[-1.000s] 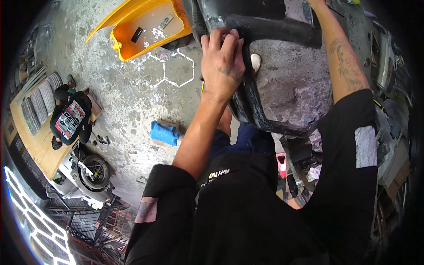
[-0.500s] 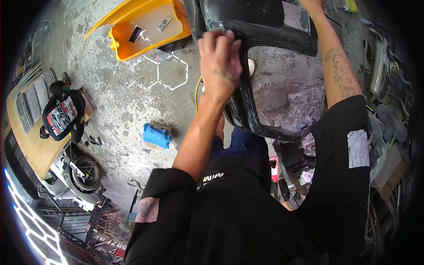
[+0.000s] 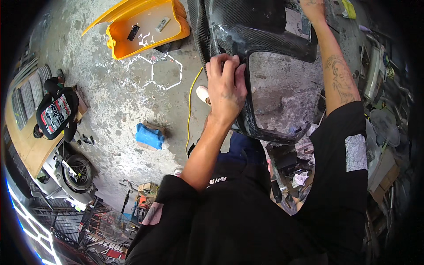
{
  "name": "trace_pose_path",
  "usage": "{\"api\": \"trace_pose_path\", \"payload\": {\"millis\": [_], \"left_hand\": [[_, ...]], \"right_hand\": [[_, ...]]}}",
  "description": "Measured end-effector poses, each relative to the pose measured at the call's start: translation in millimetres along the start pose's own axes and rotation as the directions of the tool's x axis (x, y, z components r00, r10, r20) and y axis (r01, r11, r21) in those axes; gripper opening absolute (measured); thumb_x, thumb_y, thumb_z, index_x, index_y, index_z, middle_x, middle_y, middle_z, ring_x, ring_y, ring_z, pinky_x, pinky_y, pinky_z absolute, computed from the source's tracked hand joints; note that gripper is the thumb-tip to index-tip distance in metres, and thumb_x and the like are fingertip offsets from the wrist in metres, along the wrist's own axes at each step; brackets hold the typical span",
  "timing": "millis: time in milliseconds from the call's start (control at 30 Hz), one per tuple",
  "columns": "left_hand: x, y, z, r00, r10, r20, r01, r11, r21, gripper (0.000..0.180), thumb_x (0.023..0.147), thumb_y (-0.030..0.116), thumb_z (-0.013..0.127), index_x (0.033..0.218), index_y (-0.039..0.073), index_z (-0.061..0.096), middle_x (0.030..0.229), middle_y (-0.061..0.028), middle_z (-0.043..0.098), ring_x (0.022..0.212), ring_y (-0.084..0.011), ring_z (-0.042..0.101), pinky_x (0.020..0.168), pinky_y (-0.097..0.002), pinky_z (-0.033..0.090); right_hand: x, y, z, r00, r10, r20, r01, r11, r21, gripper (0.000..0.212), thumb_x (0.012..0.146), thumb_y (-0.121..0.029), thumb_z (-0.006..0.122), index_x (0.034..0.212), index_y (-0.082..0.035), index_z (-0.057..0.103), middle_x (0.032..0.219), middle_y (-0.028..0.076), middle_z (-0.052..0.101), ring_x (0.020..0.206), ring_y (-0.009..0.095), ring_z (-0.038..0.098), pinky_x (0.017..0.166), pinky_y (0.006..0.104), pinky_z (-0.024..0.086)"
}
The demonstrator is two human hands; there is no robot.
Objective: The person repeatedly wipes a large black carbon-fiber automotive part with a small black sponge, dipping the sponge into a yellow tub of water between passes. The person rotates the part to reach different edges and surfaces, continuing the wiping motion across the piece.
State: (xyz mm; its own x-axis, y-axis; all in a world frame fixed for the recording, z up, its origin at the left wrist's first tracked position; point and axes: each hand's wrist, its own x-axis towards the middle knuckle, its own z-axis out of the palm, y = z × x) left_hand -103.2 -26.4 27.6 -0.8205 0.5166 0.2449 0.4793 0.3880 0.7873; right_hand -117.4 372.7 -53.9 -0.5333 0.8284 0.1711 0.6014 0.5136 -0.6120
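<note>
A large glossy black carbon-fibre car body panel point(image 3: 260, 31), shaped like a bumper, is in front of me, with a narrow bar running around a wide opening. My left hand point(image 3: 226, 86) rests on that narrow bar, fingers bent and pressed together against its surface; anything under the fingertips is hidden. Whitish wet smears show on the panel just beyond the hand. At the upper frame edge, my right hand point(image 3: 313, 9) is by the panel's far right side, near a pale rectangular patch point(image 3: 295, 22). Its fingers are mostly cut off from view.
A yellow tub point(image 3: 183, 33) of cloudy water holds a dark block and a light block. A blue cloth point(image 3: 149, 136) lies on a brown block. A yellow hose point(image 3: 190, 110) crosses the floor. Another person point(image 3: 57, 110) crouches at far left beside a scooter point(image 3: 79, 173). Car parts crowd the right.
My left hand has slid toward me along the panel's bar. My right hand stays at the far right side. The whole view has shifted slightly.
</note>
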Motion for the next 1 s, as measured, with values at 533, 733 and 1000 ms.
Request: {"api": "trace_pose_path", "payload": {"millis": [533, 733, 1000], "left_hand": [[-13.3, 21.8, 21.7, 0.975, -0.144, -0.17, 0.14, 0.989, -0.037, 0.018, 0.086, 0.0, 0.075, 0.102, -0.003, 0.065, 0.104, -0.0189, 0.06, 0.097, -0.0392, 0.06, 0.083, -0.0444, 0.051], [3.3, 15.2, 23.1, 0.976, -0.081, -0.2, 0.085, 0.996, 0.009, 0.021, 0.083, 0.001, 0.078, 0.101, -0.002, 0.066, 0.105, -0.02, 0.061, 0.099, -0.0387, 0.06, 0.087, -0.044, 0.051], [3.9, 2.8, 23.4, 0.969, -0.016, -0.245, 0.008, 0.999, -0.031, 0.022, 0.085, -0.001, 0.072, 0.105, 0.003, 0.064, 0.107, -0.0183, 0.059, 0.097, -0.0399, 0.057, 0.079, -0.0463, 0.049]], "right_hand": [[17.6, 35.2, -6.1, 0.99, -0.135, 0.042, 0.141, 0.965, -0.221, 0.059, 0.084, -0.034, 0.056, 0.134, -0.004, 0.061, 0.116, 0.03, 0.07, 0.113, 0.048, 0.065, 0.099, 0.0531, 0.049], [19.9, 28.6, -0.3, 0.99, -0.126, 0.069, 0.138, 0.966, -0.221, 0.067, 0.079, -0.033, 0.057, 0.136, 0.002, 0.058, 0.112, 0.036, 0.068, 0.11, 0.053, 0.064, 0.098, 0.0533, 0.051], [23.6, 29.4, 4.0, 0.994, -0.066, 0.093, 0.084, 0.975, -0.206, 0.067, 0.079, -0.032, 0.057, 0.136, 0.003, 0.058, 0.115, 0.038, 0.066, 0.112, 0.054, 0.062, 0.1, 0.0531, 0.05]]}}
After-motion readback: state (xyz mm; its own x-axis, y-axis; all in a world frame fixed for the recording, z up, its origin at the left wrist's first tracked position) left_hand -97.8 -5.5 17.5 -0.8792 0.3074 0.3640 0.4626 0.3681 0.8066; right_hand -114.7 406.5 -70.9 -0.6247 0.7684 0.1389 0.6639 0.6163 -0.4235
